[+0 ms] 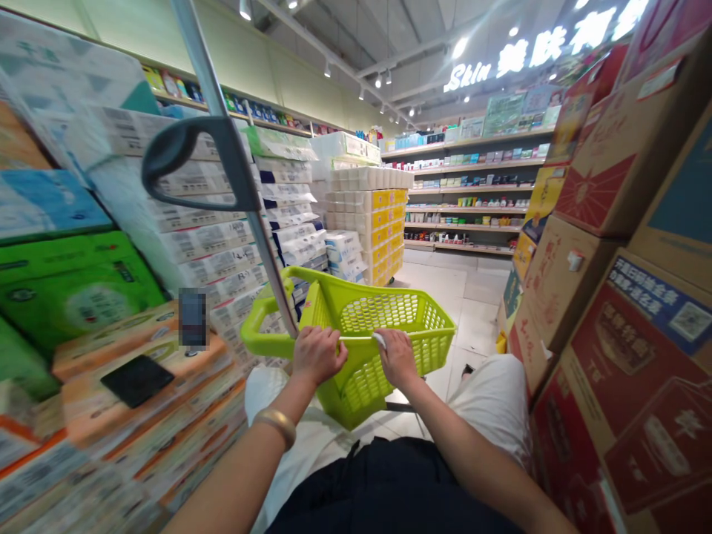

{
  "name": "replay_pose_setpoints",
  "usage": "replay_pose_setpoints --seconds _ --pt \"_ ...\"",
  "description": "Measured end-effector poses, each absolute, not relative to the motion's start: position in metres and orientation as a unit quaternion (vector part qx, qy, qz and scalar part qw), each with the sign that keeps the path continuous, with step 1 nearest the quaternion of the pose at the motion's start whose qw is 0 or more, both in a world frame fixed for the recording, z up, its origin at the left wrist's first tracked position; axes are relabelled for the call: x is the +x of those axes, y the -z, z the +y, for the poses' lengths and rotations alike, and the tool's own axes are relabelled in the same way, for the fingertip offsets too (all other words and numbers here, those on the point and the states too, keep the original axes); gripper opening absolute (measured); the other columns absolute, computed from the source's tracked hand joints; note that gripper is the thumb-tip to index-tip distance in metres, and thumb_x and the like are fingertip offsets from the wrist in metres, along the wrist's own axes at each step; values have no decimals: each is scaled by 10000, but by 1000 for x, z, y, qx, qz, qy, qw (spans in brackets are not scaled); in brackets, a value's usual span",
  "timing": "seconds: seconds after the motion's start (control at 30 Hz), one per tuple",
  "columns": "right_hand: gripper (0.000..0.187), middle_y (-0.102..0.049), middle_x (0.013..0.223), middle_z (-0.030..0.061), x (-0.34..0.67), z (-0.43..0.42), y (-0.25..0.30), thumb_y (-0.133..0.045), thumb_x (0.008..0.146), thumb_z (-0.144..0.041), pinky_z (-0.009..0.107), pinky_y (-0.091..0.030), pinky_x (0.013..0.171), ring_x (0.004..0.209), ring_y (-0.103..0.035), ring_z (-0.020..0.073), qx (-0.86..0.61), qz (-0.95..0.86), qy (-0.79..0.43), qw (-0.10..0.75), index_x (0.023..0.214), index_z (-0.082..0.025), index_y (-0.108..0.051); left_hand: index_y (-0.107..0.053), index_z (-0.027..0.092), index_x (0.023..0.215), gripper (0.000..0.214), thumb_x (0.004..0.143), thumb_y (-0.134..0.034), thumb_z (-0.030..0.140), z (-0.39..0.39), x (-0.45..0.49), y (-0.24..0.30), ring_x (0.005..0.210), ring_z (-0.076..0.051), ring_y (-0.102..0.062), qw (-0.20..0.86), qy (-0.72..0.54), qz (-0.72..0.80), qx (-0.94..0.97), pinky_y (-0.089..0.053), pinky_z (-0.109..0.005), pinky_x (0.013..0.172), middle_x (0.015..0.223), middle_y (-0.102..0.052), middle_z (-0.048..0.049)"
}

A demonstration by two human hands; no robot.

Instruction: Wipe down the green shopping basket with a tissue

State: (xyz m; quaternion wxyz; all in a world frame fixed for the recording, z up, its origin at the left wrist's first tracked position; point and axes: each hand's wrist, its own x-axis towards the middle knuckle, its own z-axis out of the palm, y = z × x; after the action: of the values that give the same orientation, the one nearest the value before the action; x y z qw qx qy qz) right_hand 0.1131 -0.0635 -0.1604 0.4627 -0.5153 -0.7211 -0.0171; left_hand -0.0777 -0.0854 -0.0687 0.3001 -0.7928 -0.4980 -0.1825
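Note:
A lime-green shopping basket [361,389] with perforated sides stands in front of me, between my knees. My left hand [318,354] is closed over its near rim, close to the green loop handle [261,337]. On the same rim, to the right, rests my right hand [396,357], its fingers bent around a small white piece [379,340] that looks like a tissue or cloth. A metal pole [272,267] with a dark grey grip [233,167] rises at a slant from the basket's left end. What I see of the basket's inside is bare green plastic.
Orange tissue packs [194,371] are stacked at my left, with a black flat object [138,380] on top. Wrapped paper packs [205,245] rise behind them. Cardboard cartons [572,274] wall the right side. Stocked shelves [467,185] stand beyond the tiled floor [445,282].

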Motion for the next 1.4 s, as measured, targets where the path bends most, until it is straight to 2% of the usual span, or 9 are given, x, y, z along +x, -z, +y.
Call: replay_pose_setpoints --seconds 0.47,0.67,0.9,1.03,1.2,1.4 --pt "237 -650 1029 62 107 -56 156 -440 906 -174 360 -306 955 994 -522 214 -566 -676 26 471 1078 -215 -598 -611 200 679 218 817 -490 319 -74 -81 72 713 -236 -582 330 185 -485 -788 -330 -401 752 683 -641 -59" --pt "252 -651 1071 41 57 -56 134 -459 920 -213 320 -352 903 990 -544 196 -480 -750 1 455 1145 -243 -570 -616 200 683 215 815 -485 307 -69 -80 73 704 -242 -588 326 191 -484 -790 -327 -398 729 683 -650 -71" --pt "224 -658 1026 64 114 -47 155 -455 916 -178 339 -334 946 991 -540 205 -555 -692 34 460 1084 -204 -600 -617 198 685 222 819 -483 313 -70 -77 71 707 -240 -588 332 192 -480 -789 -329 -400 743 677 -649 -69" --pt "202 -664 963 67 103 -46 154 -448 912 -174 343 -342 909 933 -546 209 -575 -667 30 473 1015 -204 -619 -618 195 679 226 816 -481 310 -69 -76 72 703 -246 -588 325 200 -482 -789 -331 -404 738 681 -653 -74" --pt "223 -661 1037 41 66 -50 143 -467 910 -202 320 -357 888 963 -547 200 -505 -724 16 470 1083 -245 -600 -624 194 692 216 810 -483 309 -69 -78 72 707 -249 -588 321 201 -481 -791 -334 -403 733 682 -650 -78" --pt "252 -657 1040 64 112 -50 158 -418 925 -197 350 -341 951 1000 -536 210 -528 -701 37 478 1100 -217 -598 -629 195 682 235 817 -475 310 -69 -79 72 708 -245 -585 316 200 -482 -792 -343 -402 741 675 -640 -79"
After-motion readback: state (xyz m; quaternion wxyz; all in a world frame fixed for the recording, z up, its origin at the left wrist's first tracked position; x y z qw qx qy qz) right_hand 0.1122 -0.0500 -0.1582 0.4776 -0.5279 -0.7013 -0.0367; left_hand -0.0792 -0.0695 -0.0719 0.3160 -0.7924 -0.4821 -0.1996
